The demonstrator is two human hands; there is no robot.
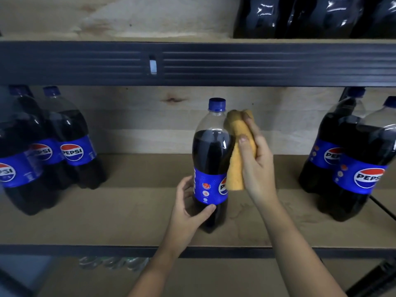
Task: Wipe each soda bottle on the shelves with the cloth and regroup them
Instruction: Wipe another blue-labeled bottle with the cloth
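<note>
My left hand (188, 202) grips the middle bottle (211, 166) low at its label, upright at the centre of the shelf (128, 211), while my right hand (255, 159) clutches the folded orange cloth (237, 151) against its right shoulder. I reckon the danger is a hard sideways wipe up high: with such a low grip, the tall bottle could tip left. The bottle groups at far left (47, 146) and right (347, 159) stand well apart, so a topple shouldn't reach them.

shelf (132, 213): brown board, dark rail | bottles: left group (49, 146), one centre (211, 163), right pair (351, 159)
</note>
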